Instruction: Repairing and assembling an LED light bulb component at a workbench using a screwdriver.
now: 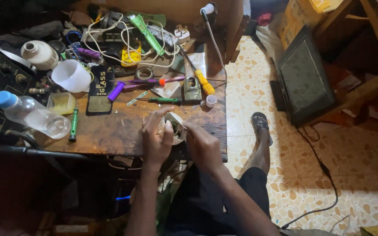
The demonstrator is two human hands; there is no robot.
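- Head view: the left hand [156,137] curls around a small white round housing [174,126], thumb and fingers clamped on its rim, at the near edge of the wooden surface [123,126].
- The right hand [202,144] pinches the same housing from the other side, fingertips closed against it.
- Just beyond lie a padlock [192,89], a green screwdriver [165,100] and a small white cap [210,101].
- To the left, a clear bottle [33,116] lies on its side, near a white cup [71,75].
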